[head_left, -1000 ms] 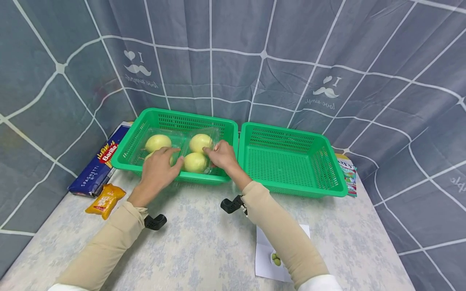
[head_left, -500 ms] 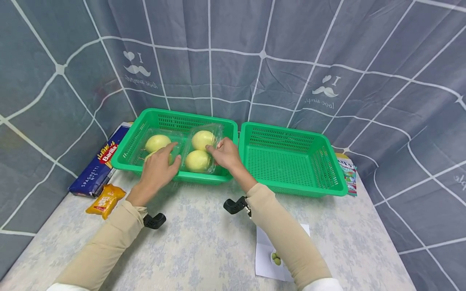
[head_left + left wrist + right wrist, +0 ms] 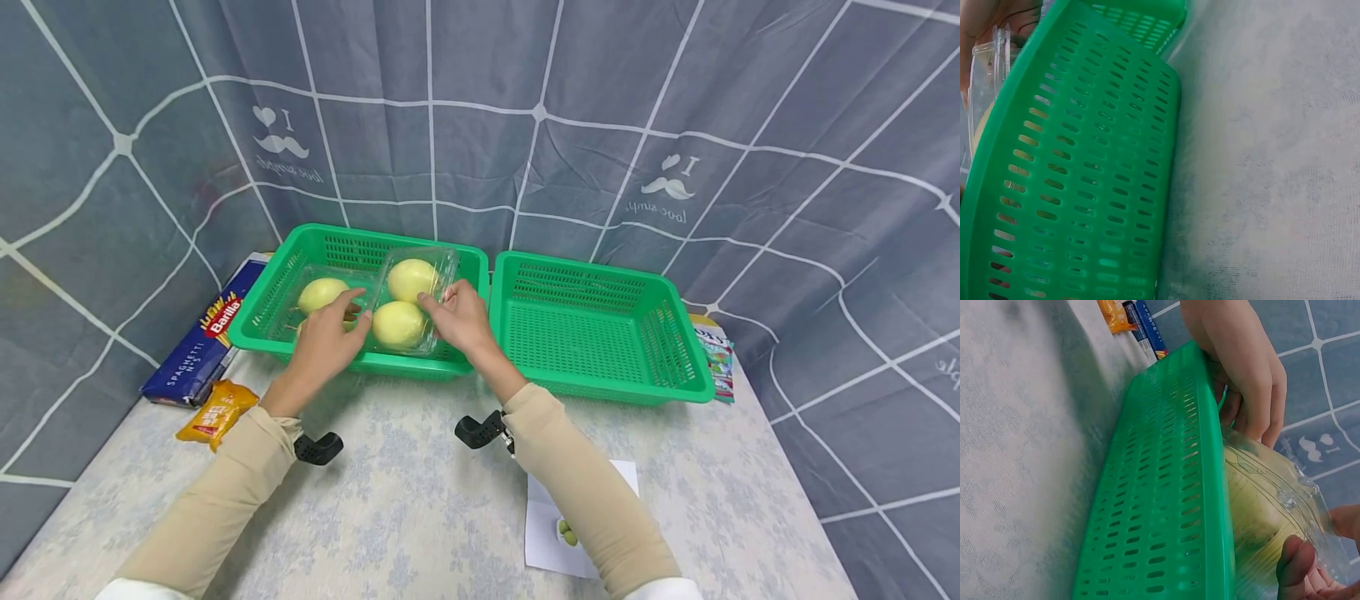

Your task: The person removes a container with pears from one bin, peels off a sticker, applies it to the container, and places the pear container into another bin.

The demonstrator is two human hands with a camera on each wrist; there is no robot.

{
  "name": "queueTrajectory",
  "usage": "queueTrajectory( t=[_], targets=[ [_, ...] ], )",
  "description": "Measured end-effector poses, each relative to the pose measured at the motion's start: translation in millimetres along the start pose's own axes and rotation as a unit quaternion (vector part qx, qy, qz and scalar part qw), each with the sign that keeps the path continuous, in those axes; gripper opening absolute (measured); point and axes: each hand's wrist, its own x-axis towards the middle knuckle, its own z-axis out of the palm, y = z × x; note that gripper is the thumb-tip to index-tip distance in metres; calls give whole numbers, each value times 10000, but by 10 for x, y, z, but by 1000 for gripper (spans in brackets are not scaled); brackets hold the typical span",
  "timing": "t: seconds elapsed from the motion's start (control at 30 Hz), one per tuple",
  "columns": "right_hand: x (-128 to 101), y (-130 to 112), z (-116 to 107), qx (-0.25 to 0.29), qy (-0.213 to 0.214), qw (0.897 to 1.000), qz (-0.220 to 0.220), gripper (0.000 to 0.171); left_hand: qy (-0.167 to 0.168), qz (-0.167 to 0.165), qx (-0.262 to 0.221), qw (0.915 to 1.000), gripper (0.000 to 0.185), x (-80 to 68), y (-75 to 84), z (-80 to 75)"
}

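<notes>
My right hand [image 3: 459, 317] pinches the right edge of a clear plastic clamshell pack [image 3: 384, 287] holding two pale yellow oval fruits [image 3: 399, 325]. The pack sits tilted inside the left green basket [image 3: 401, 365], its far end raised near the back rim. In the right wrist view, the thumb [image 3: 1297, 562] lies along the clear plastic. My left hand [image 3: 326, 337] reaches over the front rim, its loosely bent fingers beside the pack's left edge. Beneath it is another clear pack with similar fruit [image 3: 322, 293], partly hidden by the hand.
Right of it stands a second green basket [image 3: 577, 337]. A blue spaghetti package [image 3: 198, 350] and an orange snack bag [image 3: 217, 412] lie at the left. A paper with a fruit picture [image 3: 551, 533] lies under the right forearm. Colourful packets [image 3: 718, 358] are at the right edge.
The pack in my right hand first shifted right, then back left, and now sits higher and more tilted. The left hand has moved slightly toward its left edge.
</notes>
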Motion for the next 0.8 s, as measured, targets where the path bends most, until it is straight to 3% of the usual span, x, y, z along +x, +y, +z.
queueTrajectory(
  t=[0.2,0.53,0.8],
  targets=[
    [-47,-26,-13,127,-42,9998,-112,32,-130,-174,-241,9995,49,19,7,-40],
    [-123,-103,-36,485,-112,9987,-137,31,-323,-237,-200,9990,50,24,9,-89],
    [-126,-91,-55,417,-86,9990,-142,31,-351,-249,-179,9989,51,35,2,-81]
  ],
)
